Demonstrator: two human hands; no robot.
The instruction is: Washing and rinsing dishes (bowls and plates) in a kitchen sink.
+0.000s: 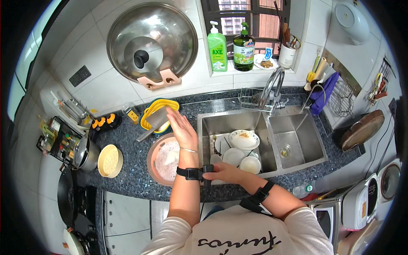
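My left hand (182,128) is held up, palm flat with the fingers together and nothing in it, over the counter beside a metal cleaver (156,119). The cleaver lies across a yellow plastic basket (174,102). My right hand (223,172) grips a small black device (207,176) on the strap at my left wrist. Below my left hand a pink basin (153,165) holds foamy water, partly hidden by my forearm. Bowls (244,139), plates and chopsticks sit in the left bowl of the steel double sink (237,119), to the right of my hands.
A chrome faucet (271,87) rises behind the sink, with a wire rack (248,100) beside it. Farther left are a cream round container (110,161), a steel pot (89,154) and a wok (66,197). Soap bottles (218,51) stand on the windowsill.
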